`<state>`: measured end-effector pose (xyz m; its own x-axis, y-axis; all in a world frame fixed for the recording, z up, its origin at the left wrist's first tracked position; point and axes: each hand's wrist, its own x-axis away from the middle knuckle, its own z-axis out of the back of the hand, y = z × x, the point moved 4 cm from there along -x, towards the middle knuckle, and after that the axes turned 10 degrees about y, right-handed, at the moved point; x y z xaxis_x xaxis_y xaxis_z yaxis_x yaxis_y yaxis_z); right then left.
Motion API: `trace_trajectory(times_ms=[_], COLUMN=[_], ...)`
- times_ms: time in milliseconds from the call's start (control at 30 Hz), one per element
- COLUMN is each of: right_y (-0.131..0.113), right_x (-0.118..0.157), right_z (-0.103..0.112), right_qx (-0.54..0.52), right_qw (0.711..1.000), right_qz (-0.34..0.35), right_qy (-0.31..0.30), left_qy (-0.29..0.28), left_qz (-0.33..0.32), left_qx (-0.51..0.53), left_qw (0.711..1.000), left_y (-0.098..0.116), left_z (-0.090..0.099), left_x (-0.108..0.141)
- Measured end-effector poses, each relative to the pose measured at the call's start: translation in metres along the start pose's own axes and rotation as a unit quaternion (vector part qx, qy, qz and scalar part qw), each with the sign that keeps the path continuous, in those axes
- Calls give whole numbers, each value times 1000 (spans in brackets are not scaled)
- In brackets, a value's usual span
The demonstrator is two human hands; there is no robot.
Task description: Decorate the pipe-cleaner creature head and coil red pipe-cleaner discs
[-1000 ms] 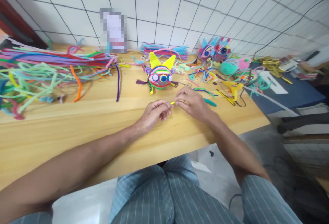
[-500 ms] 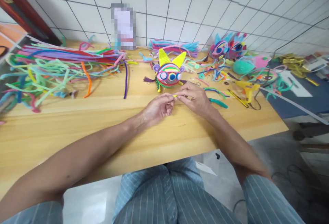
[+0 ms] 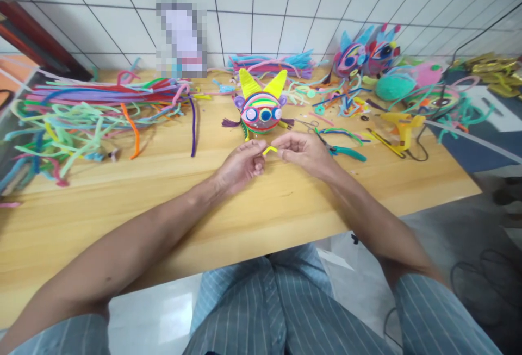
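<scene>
A short yellow pipe cleaner (image 3: 270, 149), bent in the middle, spans the gap between my two hands. My left hand (image 3: 243, 163) pinches its left end between thumb and forefinger, with the other fingers curled. At the other end, the thumb and fingers of my right hand (image 3: 304, 151) close on the piece. Just behind the hands stands a round figure (image 3: 261, 114) wrapped in colourful pipe cleaners, with yellow pointed ears, disc eyes and dark tassels at its sides. Teal-handled pliers (image 3: 348, 153) lie to the right of my right hand.
Pipe cleaners (image 3: 106, 94) are heaped at the left, and another bundle (image 3: 273, 65) lies by the tiled wall. Back right are two similar figures (image 3: 350, 58) and a teal ball (image 3: 395, 88). A yellow glue gun (image 3: 402, 126) with its cord rests near the right edge.
My hands have drawn slightly apart, so more of the yellow pipe cleaner shows, now with a bend. The head view has shifted a little.
</scene>
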<state>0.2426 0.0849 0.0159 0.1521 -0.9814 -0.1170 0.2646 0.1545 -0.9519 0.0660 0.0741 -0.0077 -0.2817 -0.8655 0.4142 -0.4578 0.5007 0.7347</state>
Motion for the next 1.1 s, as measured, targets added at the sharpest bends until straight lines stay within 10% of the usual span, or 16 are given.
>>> trace_trajectory(times_ms=[567,1100], right_y=[1,3], right_x=[2,-3], right_z=[-7,-3], right_qx=[-63,-139], right_qw=[997,985], right_qz=[-35,-98], right_qy=[-8,0], left_qy=[5,36], left_qz=[-162,-160], left_qx=[-137,-126], left_qw=[977,978], left_y=[-2,-4], left_z=[6,9], left_x=[-2,-4])
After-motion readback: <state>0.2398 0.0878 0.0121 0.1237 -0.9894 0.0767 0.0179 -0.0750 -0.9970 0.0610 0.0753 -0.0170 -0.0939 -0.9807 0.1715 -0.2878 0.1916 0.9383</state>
